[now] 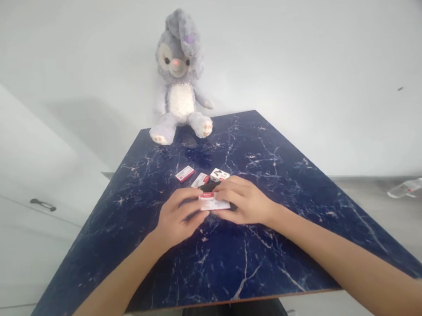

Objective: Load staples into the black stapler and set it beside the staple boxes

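Both of my hands meet near the middle of the blue marbled table (pixel 223 272). My left hand (pixel 179 216) grips the left end of a small white and red box (pixel 215 202), fingers curled toward it. On the box's right end, my right hand (pixel 247 199) is closed, its fingers over the front face. A black object (pixel 210 186) shows just behind the box, partly hidden by my fingers; its kind is not clear. Just beyond my hands lie more small boxes: a white and red one (pixel 185 174), another (pixel 200 180) and a white one with a dark picture (pixel 219 174).
A grey plush rabbit (pixel 181 101) sits at the table's far edge against the wall. To the left stands a white cabinet with a dark handle (pixel 43 204). A clear plastic bottle (pixel 417 186) lies on the floor at the right.
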`<state>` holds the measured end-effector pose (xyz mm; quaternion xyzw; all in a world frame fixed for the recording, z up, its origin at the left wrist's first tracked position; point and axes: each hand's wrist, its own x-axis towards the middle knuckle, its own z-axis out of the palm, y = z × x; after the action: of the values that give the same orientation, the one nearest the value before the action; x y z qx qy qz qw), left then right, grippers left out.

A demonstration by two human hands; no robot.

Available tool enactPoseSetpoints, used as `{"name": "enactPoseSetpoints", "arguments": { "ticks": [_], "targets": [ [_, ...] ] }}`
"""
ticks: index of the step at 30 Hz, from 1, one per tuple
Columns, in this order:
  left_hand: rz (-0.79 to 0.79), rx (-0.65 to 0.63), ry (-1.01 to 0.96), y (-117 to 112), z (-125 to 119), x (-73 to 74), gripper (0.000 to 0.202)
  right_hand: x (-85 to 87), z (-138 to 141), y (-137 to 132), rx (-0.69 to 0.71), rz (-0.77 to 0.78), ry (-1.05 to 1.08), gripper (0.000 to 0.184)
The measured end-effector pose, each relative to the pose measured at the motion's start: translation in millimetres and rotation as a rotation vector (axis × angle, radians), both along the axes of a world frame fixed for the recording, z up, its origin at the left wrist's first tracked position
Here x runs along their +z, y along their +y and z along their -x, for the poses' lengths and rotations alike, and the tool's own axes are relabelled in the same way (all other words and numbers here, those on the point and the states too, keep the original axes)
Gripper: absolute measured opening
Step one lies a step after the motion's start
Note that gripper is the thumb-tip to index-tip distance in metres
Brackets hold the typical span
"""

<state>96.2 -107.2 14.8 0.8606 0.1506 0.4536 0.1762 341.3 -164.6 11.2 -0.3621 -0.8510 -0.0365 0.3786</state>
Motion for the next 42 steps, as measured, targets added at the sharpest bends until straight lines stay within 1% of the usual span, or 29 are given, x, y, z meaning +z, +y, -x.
{"name": "enactPoseSetpoints", "arguments": {
  "ticks": [1,3,5,7,9,11,12,15,17,19,21,24,28,32,35,38,40,42],
  "targets": [
    [0.155,-0.029,-0.028,-0.5,-2.6,-0.4,0.025,-1.6,-0.1,0.4,-0.014,-0.01,0.008,0.021],
    [0.495,-0.106,-0.052,1.3,-6.7,-0.7,0.029,-3.6,-1.1,1.2,-0.058,-0.003,0.027,0.016],
    [0.772,-0.213,-0.04,4.0,-9.2,-2.5,0.032,-3.8,-0.9,1.4,-0.08,0.026,0.032,0.015],
    [0.967,-0.322,-0.038,5.9,-10.2,-6.8,0.039,-2.7,1.0,0.9,-0.065,0.035,0.02,0.012],
    [1.094,-0.405,-0.071,6.7,-10.2,-11.7,0.045,-1.0,3.7,0.2,-0.044,0.014,-0.006,0.01],
    [1.124,-0.411,-0.088,6.6,-10.0,-14.8,0.044,0.7,5.7,-0.3,-0.045,-0.017,-0.041,0.008],
    [1.101,-0.378,-0.071,6.4,-9.9,-15.5,0.041,1.3,6.2,-0.4,-0.045,-0.027,-0.066,0.008],
    [0.942,-0.194,0.009,5.7,-10.6,-15.4,0.027,1.5,6.4,0.0,-0.012,-0.032,-0.139,0.011],
    [0.876,-0.094,0.015,6.8,-11.0,-15.0,0.021,0.7,6.0,0.6,0.01,-0.018,-0.133,0.015],
    [0.898,-0.046,-0.055,10.5,-10.3,-14.3,0.02,0.0,4.8,1.6,-0.006,-0.01,-0.077,0.024],
    [0.956,-0.018,-0.189,16.6,-8.0,-12.8,0.02,-0.4,1.9,2.8,-0.054,-0.013,-0.019,0.03],
    [0.987,0.018,-0.37,26.3,-3.1,-9.4,0.017,-0.3,-4.9,5.1,-0.11,-0.022,0.028,0.03],
    [1.002,0.0,-0.441,32.5,1.1,-8.4,0.012,0.9,-9.7,6.1,-0.109,-0.019,0.009,0.028],
    [1.094,-0.093,-0.501,30.6,1.1,-9.9,0.013,3.2,-4.6,3.5,-0.167,-0.026,0.003,0.031],
    [1.152,-0.169,-0.475,26.7,-0.2,-8.3,0.015,4.5,0.2,1.6,-0.27,-0.048,0.048,0.031],
    [1.182,-0.214,-0.441,22.9,-1.9,-6.0,0.017,3.9,2.2,1.6,-0.361,-0.042,0.084,0.029],
    [1.197,-0.226,-0.427,21.7,-2.8,-5.6,0.019,2.7,2.1,2.8,-0.365,-0.034,0.1,0.025],
    [1.212,-0.227,-0.422,21.9,-3.3,-6.3,0.019,1.6,1.4,4.3,-0.34,-0.031,0.132,0.021]
  ]
}}
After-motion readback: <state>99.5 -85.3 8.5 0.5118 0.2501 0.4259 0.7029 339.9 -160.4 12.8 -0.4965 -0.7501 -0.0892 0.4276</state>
